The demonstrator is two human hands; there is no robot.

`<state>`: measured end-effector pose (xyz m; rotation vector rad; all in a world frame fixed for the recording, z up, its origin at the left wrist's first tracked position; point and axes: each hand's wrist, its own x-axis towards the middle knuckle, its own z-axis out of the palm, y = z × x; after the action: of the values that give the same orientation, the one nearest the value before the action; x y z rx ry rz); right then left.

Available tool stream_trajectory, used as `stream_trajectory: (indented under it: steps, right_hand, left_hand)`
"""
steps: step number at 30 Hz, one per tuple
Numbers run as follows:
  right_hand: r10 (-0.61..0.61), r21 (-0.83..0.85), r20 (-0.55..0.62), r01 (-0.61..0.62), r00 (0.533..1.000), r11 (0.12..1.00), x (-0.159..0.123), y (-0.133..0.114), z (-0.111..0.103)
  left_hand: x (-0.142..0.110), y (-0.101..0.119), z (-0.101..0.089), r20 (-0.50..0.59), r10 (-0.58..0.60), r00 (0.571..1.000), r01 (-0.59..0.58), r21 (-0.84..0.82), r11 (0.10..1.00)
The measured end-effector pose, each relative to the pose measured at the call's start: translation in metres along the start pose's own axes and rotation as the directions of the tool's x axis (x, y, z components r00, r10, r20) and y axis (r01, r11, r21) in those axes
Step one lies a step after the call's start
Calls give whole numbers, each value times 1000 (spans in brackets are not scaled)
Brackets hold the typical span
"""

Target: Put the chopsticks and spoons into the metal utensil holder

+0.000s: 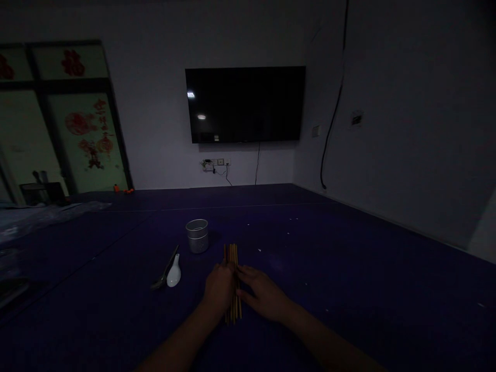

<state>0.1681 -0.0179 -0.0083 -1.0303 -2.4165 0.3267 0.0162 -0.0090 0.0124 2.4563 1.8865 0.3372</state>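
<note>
A bundle of chopsticks [233, 253] lies lengthwise on the dark blue surface, tips pointing away from me. My left hand [220, 287] is closed over the left side of the bundle, its fingers bent and partly hidden. From the right, my right hand [263, 292] grips the same bundle with fingertips and thumb against its edge. Just beyond my left hand stands a grey metal cup [198, 237], upright. To the left lie a white soup spoon [174, 274] and, beside it, a dark metal spoon or ladle [165, 274], dim and hard to make out.
Small white scraps [259, 250] dot the blue surface [349, 248]. Clear plastic sheeting [50, 217] lies at the far left. A television [248, 103] hangs on the back wall, with sockets and cables below. One black cable [333, 124] runs down the right wall.
</note>
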Motion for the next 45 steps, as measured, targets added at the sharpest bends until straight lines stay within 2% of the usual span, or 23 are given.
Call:
stream_trajectory:
  steps: [13, 21, 30, 39, 45]
  right_hand:
    - [3, 8, 21, -3, 1000, 1000, 1, -1, -1]
    - [21, -16, 37, -20, 999, 1000, 0, -4, -2]
    - [59, -31, 26, -58, 998, 998, -1, 1, 5]
    - [67, -7, 33, -67, 997, 998, 0, -4, -1]
    - [65, -5, 17, -65, 998, 998, 1, 1, 3]
  left_hand:
    - [-2, 1, -1, -6, -8, 1000, 8, 8, 1000]
    - [-2, 4, -4, 34, -30, 999, 29, 30, 999]
    - [1, 1, -2, 25, -18, 1000, 17, 40, 999]
    - [3, -3, 0, 16, -4, 1000, 4, 9, 1000]
    - [2, -2, -3, 27, -24, 999, 24, 0, 1000]
